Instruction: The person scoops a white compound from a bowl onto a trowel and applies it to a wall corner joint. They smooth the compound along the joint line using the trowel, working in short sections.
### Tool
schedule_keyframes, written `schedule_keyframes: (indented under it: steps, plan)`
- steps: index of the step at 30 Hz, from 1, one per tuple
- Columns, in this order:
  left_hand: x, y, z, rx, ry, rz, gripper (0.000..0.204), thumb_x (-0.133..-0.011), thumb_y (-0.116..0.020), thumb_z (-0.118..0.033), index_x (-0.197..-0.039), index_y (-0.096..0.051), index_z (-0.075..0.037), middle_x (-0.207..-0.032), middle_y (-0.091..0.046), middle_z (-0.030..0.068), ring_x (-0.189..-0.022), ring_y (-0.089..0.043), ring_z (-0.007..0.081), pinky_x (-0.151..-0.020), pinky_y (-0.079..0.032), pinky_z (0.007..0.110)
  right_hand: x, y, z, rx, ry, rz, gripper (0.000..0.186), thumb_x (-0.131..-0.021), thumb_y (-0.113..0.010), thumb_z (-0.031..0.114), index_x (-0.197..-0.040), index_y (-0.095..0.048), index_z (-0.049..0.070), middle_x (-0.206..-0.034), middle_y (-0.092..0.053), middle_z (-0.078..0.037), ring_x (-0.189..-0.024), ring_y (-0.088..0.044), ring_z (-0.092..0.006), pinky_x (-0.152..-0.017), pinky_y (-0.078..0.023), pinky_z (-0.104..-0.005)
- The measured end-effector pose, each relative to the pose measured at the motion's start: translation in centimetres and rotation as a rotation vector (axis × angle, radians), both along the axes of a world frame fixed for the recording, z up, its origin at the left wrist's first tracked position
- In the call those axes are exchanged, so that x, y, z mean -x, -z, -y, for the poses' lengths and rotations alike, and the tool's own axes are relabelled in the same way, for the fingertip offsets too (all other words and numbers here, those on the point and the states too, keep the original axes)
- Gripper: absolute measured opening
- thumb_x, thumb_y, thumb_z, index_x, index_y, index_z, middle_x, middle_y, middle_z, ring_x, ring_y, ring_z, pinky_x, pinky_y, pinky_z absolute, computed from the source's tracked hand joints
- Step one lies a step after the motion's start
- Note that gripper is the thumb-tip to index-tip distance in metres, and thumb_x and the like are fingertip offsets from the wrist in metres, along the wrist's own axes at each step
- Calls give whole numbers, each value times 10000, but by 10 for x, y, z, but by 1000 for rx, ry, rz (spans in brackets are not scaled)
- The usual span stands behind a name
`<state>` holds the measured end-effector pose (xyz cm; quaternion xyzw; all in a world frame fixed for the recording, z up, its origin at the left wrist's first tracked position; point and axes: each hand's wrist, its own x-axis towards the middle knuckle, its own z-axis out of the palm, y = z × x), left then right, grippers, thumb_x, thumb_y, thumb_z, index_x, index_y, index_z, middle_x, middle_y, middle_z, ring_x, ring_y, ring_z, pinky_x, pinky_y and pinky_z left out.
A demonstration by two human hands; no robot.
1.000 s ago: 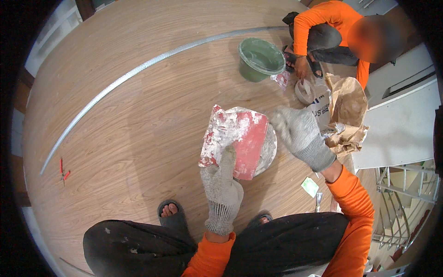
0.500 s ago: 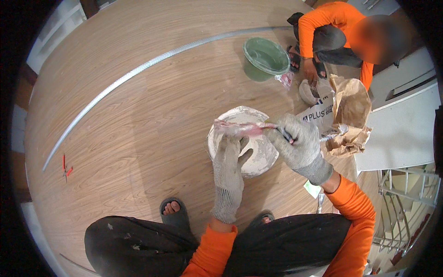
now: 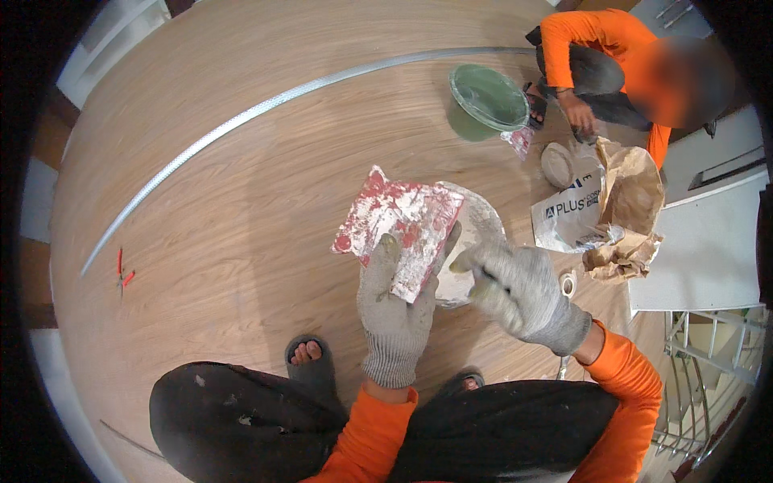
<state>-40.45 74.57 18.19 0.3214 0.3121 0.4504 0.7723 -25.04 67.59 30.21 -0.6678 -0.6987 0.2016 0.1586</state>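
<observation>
A flat red plate (image 3: 403, 221), crusted with white plaster-like residue, is tilted up in my gloved left hand (image 3: 392, 298). The thumb lies over its face and the other fingers are behind it. To its right, my gloved right hand (image 3: 519, 294) is apart from the plate, its fingers curled inward. A small dark spot shows between those fingers, but I cannot make out what they hold, if anything. Behind the plate and partly hidden by both hands is a round, pale container (image 3: 479, 221) with dried white residue.
A green bucket (image 3: 483, 101) stands far right of centre, near a crouching co-worker (image 3: 600, 48). Beside them are an opened paper sack (image 3: 632, 189) and a pale bowl (image 3: 557, 165). A long metal strip (image 3: 266, 105) curves across the wood floor. Red-handled pliers (image 3: 122, 270) lie at left.
The red plate has turned from edge-on to face-up and is now in my left hand. My right hand has let go of its handle and sits slightly lower.
</observation>
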Motion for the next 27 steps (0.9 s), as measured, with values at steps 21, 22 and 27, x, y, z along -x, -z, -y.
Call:
schedule_keyframes:
  steps: [21, 22, 27]
  plan:
    - [16, -6, 17, -582, -214, -358, 486, -1104, -425, -193, -1544, -379, 8, -1610, -398, 167, -1393, -515, 321, -1122, -507, 489, 30, -14, -9, 24, -28, 206, 344, -941, -649, 363, -1190, -622, 127, -918, -626, -134, -750, -692, -335, -682, -560, -471]
    - [17, -7, 17, -585, -201, -374, 488, -1105, -422, -197, -1545, -378, 10, -1607, -401, 170, -1391, -516, 322, -1116, -513, 485, 31, -16, -8, 27, -43, 236, 357, -903, -670, 325, -1194, -620, 125, -917, -624, -120, -752, -686, -322, -681, -549, -460]
    - [21, -14, 17, -357, -211, -153, 494, -1108, -411, -212, -1545, -380, 17, -1593, -422, 180, -1384, -522, 326, -1089, -535, 477, 33, -18, -7, -27, -107, 338, 491, -749, -746, 253, -1201, -608, 119, -947, -608, -90, -790, -672, -287, -694, -528, -434]
